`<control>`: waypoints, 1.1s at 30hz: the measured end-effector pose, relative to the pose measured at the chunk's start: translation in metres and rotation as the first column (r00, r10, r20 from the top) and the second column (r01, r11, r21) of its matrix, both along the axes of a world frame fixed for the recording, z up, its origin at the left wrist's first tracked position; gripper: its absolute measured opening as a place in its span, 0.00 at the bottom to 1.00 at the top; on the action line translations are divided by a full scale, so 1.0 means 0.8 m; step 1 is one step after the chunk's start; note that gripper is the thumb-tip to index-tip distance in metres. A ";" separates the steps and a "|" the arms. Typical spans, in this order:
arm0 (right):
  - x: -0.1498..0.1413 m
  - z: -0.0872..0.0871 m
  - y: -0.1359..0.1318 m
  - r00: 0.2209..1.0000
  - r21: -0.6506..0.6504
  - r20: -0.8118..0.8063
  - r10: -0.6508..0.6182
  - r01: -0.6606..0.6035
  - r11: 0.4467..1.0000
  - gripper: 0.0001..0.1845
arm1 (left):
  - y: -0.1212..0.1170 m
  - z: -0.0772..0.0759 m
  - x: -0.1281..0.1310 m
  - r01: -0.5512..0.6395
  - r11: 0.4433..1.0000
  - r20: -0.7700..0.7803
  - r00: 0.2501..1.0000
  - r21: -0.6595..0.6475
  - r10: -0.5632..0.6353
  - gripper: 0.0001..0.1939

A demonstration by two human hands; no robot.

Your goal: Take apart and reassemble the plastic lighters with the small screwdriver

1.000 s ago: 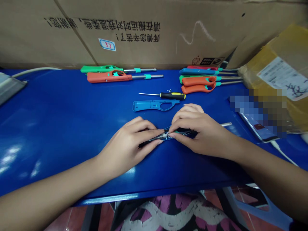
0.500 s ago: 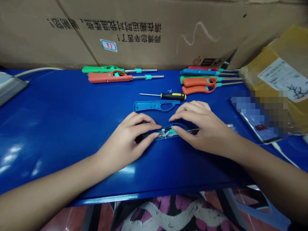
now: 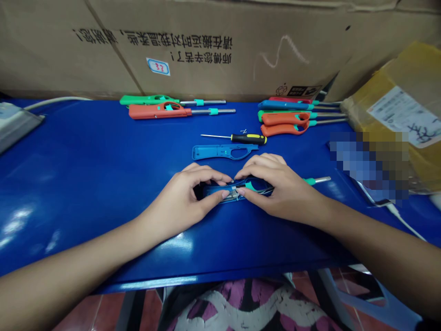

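An opened blue gas lighter [image 3: 254, 185] lies on the table in front of me, its inner parts and a teal trigger showing. My left hand [image 3: 188, 195] is curled around the handle end, thumb on the near rim and fingers along the far rim. Over the trigger side arches my right hand [image 3: 279, 186], its thumb on the inner parts near the middle. The fingertips of both hands almost meet; what is under the right palm is hidden. A teal collar and metal tube [image 3: 320, 179] stick out beyond the right hand.
Behind the hands lie the other blue shell half [image 3: 210, 151], a screwdriver [image 3: 248, 138] and small screws [image 3: 243, 131]. Assembled lighters [image 3: 158, 111] rest at back left, several more [image 3: 284, 118] at back right. A phone [image 3: 370, 188], taped parcel [image 3: 396, 105] and large carton [image 3: 193, 27] border the space.
My right hand has moved left along the lighter, its thumb now nearer the left thumb. More of the teal collar shows at right. My left index finger has straightened, away from the thumb.
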State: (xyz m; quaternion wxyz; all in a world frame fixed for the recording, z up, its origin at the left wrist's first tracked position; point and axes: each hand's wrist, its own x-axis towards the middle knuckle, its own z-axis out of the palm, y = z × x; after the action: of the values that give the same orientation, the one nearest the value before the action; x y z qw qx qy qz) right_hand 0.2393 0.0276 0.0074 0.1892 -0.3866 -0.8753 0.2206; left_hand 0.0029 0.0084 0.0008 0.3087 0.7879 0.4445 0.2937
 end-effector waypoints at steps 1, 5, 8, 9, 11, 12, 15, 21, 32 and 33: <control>0.000 0.000 0.000 1.000 0.000 -0.005 0.002 -0.002 1.000 0.06 | 0.000 0.000 0.000 -0.002 1.000 0.004 1.000 0.005 0.002 0.09; 0.000 0.000 0.000 1.000 -0.004 -0.012 -0.004 0.004 1.000 0.05 | -0.001 0.003 -0.001 0.010 0.997 0.012 1.000 0.072 -0.011 0.05; 0.001 0.000 0.000 1.000 -0.007 -0.016 -0.008 0.008 1.000 0.05 | -0.002 0.005 -0.003 0.064 0.982 -0.037 0.998 0.180 -0.058 0.05; 0.002 0.000 0.000 1.000 -0.005 -0.017 -0.008 0.008 1.000 0.05 | -0.002 0.006 -0.003 0.086 0.975 -0.058 0.995 0.204 -0.075 0.05; 0.002 0.000 0.000 1.000 -0.001 -0.017 -0.007 0.007 1.000 0.05 | -0.003 0.005 -0.004 0.113 0.968 -0.073 0.992 0.222 -0.099 0.05; 0.002 0.000 0.000 1.000 0.001 -0.015 -0.006 0.006 1.000 0.05 | -0.003 0.004 -0.003 0.114 0.969 -0.066 0.993 0.220 -0.102 0.05; 0.002 -0.001 0.000 1.000 0.002 -0.003 -0.011 0.011 1.000 0.05 | -0.005 0.002 -0.002 0.085 0.978 -0.005 0.996 0.192 -0.086 0.04; 0.002 0.000 0.000 1.000 0.005 -0.001 -0.016 0.016 1.000 0.05 | -0.004 0.000 0.000 0.095 0.979 0.019 0.995 0.178 -0.100 0.05; 0.001 -0.001 0.001 1.000 0.009 -0.012 -0.001 0.001 1.000 0.09 | -0.017 0.005 0.000 0.128 0.938 -0.198 0.978 0.323 -0.065 0.08; 0.002 -0.001 0.001 1.000 0.007 -0.011 -0.001 0.001 1.000 0.10 | -0.016 0.005 0.000 0.123 0.944 -0.183 0.981 0.306 -0.068 0.08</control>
State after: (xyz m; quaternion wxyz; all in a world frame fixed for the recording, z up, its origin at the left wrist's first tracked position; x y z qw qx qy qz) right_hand 0.2405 0.0284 0.0064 0.1953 -0.3852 -0.8748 0.2196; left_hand 0.0028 -0.0048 0.0051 0.1535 0.8700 0.3778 0.2772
